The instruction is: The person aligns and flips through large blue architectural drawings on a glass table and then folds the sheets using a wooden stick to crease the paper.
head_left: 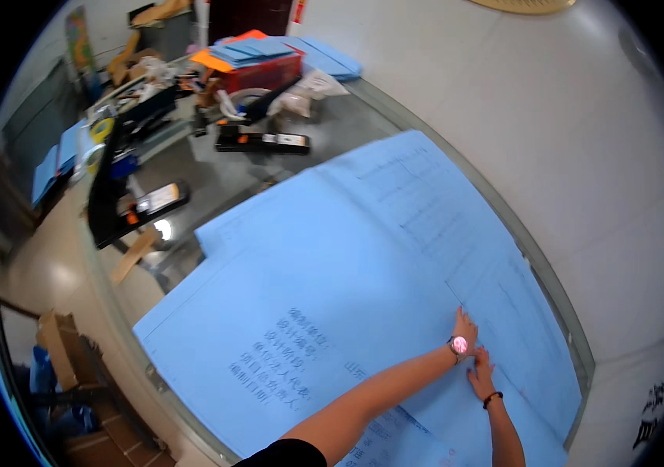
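Observation:
A large light-blue card sheet (324, 233), folded and printed with dark lettering and ruled lines, covers much of the glass-topped table. My left hand (466, 331), with a watch on its wrist, lies on the card near a crease, fingers stretched out. Just below it, my right hand (482, 379), with a dark bracelet, rests on the same card with its fingers apart. Neither hand holds anything. My left forearm crosses over part of the lettering and hides it. Another layer of printed blue card shows beneath my arms at the lower edge.
Two long black tools, probably staplers, lie beyond the card: one at the back (263, 142), one at left (145, 204). A red box (262, 75) bearing blue folders stands farther back. Tape rolls (102, 131) sit at far left. Cardboard boxes (67, 350) stand below the table's left side.

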